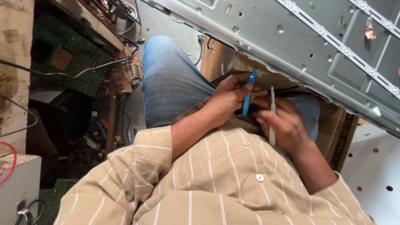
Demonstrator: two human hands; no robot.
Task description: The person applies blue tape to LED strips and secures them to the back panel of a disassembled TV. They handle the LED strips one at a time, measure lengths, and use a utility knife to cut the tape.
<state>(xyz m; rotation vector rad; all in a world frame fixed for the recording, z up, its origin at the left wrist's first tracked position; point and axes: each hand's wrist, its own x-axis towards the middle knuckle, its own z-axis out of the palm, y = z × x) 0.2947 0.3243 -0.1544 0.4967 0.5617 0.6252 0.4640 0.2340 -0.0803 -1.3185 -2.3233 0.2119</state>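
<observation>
My left hand (228, 99) grips a thin blue plastic pry tool (249, 92), held upright with its tip at the lower edge of a large grey metal panel (291, 46). Just to its right, my right hand (284, 124) is closed around a slim white flat tool (272, 118) that also points up toward the panel's edge. Both hands meet over my lap, above my striped tan shirt (216, 183) and next to my jeans-clad knee (171, 79). What lies between the two hands is hidden.
The panel rests tilted on a brown cardboard box (333, 125). Green circuit boards (79, 58), loose wires and cluttered wooden shelves fill the left side. A white perforated sheet (375, 171) lies at the lower right.
</observation>
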